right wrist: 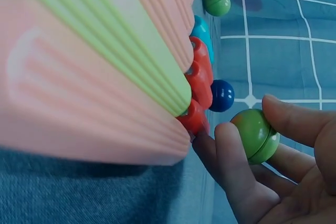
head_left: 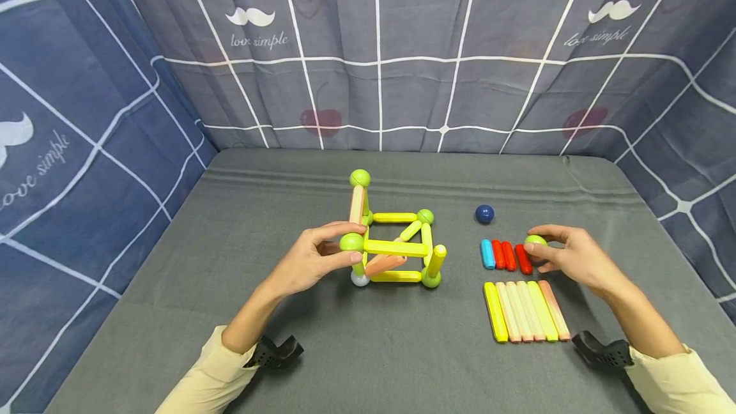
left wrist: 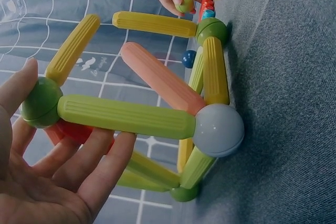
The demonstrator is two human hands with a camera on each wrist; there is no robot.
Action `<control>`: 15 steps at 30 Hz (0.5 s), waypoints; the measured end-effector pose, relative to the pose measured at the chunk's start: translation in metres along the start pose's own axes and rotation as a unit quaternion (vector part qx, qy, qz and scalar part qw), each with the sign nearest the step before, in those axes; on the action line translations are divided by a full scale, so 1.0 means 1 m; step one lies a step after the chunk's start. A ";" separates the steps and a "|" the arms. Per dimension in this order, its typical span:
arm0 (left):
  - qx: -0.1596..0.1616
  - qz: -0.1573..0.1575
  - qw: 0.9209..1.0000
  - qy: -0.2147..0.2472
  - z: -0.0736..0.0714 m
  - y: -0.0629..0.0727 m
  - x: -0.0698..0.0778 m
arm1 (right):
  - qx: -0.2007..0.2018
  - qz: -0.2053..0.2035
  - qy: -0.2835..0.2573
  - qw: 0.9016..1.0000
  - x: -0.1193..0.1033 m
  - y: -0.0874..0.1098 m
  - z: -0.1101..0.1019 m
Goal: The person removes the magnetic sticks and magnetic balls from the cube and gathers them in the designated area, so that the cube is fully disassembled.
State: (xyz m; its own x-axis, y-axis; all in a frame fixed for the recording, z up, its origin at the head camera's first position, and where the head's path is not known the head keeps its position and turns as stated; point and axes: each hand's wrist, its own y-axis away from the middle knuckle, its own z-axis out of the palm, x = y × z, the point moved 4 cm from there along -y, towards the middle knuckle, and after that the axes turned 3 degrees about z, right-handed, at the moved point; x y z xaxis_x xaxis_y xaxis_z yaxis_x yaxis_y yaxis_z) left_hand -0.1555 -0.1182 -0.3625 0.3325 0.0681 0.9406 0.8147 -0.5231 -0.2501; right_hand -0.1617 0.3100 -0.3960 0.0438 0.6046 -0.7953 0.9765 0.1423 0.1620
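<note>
A frame of toy rods and balls (head_left: 397, 248) stands on the grey surface, its yellow rods joined by green balls and one white ball (left wrist: 219, 129). My left hand (head_left: 313, 259) grips this frame by an upper green corner ball (left wrist: 42, 102), thumb on the ball and fingers behind the light-green upright rod (left wrist: 126, 117). Over on the right, my right hand (head_left: 569, 255) pinches a loose green ball (right wrist: 255, 136) between thumb and fingers. That ball is just beside a row of short red rods (head_left: 508, 256); a short blue rod (head_left: 487, 254) lies at the row's left end.
Several long yellow and pinkish rods (head_left: 526, 312) lie side by side, nearer me than the short ones. A dark blue ball (head_left: 485, 214) sits behind the short rods. A checked curtain (head_left: 414, 30) hangs at the back and along both sides.
</note>
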 end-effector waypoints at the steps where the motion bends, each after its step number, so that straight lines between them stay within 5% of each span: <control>1: 0.000 0.000 1.000 0.000 0.000 0.000 0.000 | -0.004 0.003 -0.008 1.000 0.001 -0.001 0.001; 9: 0.001 -0.001 1.000 0.006 0.000 0.000 0.000 | -0.009 0.011 -0.039 0.999 0.002 -0.005 0.006; 15: 0.001 -0.001 1.000 0.005 0.000 0.000 0.000 | 0.017 -0.007 0.001 1.000 -0.005 -0.008 0.002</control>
State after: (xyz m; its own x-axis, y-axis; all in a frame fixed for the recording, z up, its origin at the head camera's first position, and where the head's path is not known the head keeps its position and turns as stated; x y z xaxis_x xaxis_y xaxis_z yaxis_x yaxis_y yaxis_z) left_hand -0.1551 -0.1181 -0.3626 0.3265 0.0611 0.9432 0.8166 -0.5208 -0.2489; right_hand -0.1695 0.3043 -0.3942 0.0296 0.6041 -0.7963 0.9836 0.1241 0.1307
